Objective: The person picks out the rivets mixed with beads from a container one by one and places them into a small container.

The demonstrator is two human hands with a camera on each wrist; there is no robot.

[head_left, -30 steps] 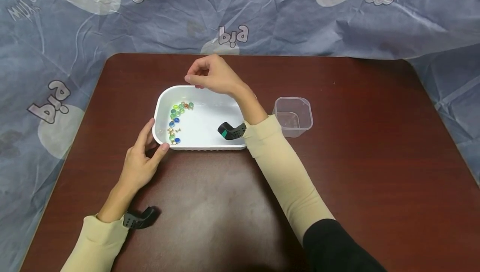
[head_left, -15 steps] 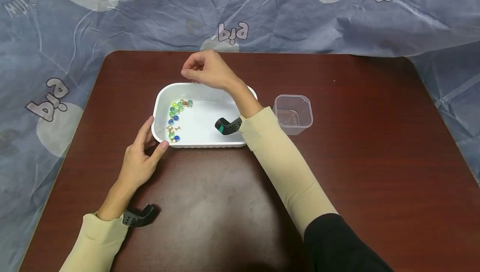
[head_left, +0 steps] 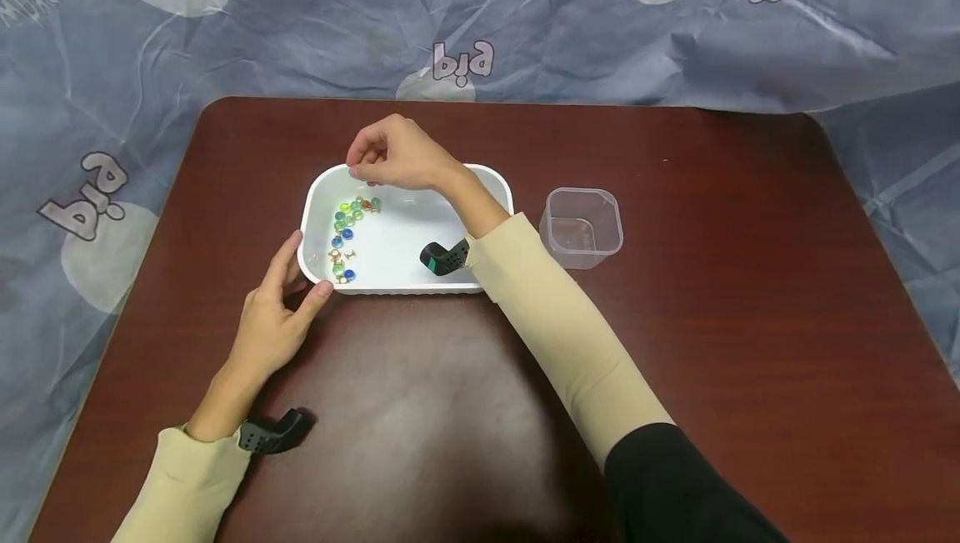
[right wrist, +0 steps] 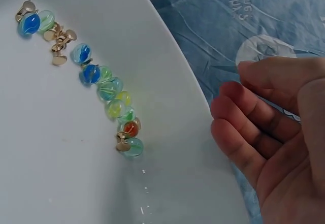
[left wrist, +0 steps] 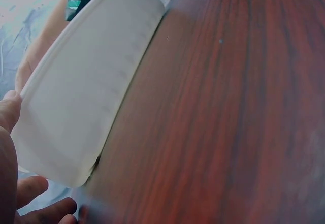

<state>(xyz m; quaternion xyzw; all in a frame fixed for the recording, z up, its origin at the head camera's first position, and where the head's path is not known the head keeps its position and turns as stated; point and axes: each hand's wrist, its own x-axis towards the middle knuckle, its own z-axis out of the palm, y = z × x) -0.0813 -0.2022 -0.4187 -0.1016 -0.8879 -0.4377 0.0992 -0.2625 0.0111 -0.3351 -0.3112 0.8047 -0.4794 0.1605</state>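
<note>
A white tray lies on the table, holding several glass marbles and small gold-coloured metal studs in a curved line near its left wall. At the tray's left end is my left hand; its extended fingers and thumb touch the rim and near corner. Above the far side of the tray hovers my right hand, its fingers loosely bent. In the right wrist view this hand shows nothing between thumb and fingertips, and it is beside the tray's wall, apart from the marbles.
A clear plastic box, with nothing visible inside, stands right of the tray on the brown table. Blue printed cloth covers the area behind the table. Dark wrist cameras sit on both forearms.
My right hand has shifted left, dipping slightly toward the tray in the last half second. My left hand keeps its place at the tray's end. The marbles and studs look unmoved within the tray.
</note>
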